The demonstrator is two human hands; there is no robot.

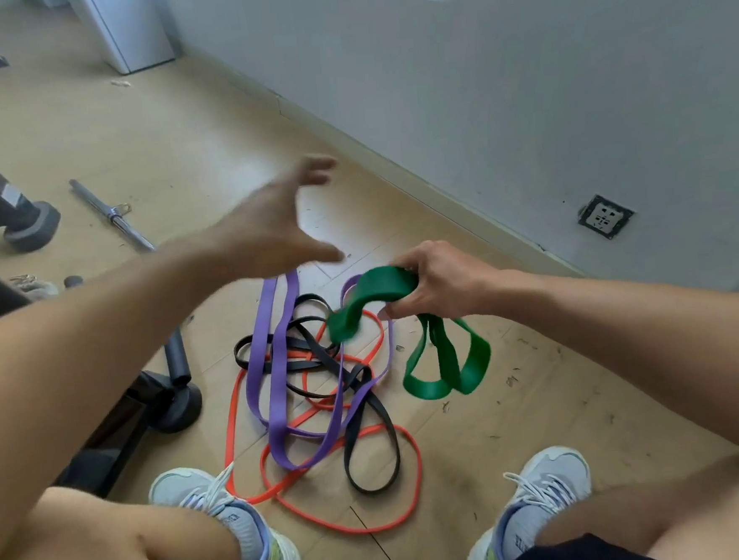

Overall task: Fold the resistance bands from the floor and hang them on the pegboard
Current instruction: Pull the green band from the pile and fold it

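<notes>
My right hand (435, 277) grips a wide green band (445, 353); its loops hang from my fist above the floor, one end curling left of my fingers. My left hand (276, 225) hovers in the air above the pile, fingers spread, holding nothing. On the wooden floor between my shoes lies a tangle of bands: a purple band (274, 387), a black band (360, 416) and a thin orange band (407, 474), all crossing one another. No pegboard is in view.
A grey wall (497, 74) with a socket (606, 216) runs along the right. A metal bar (109, 215) lies on the floor at left, beside black gym-equipment legs and feet (31, 224). A dark foam roller (176, 359) stands by a round base. My shoes (227, 521) flank the pile.
</notes>
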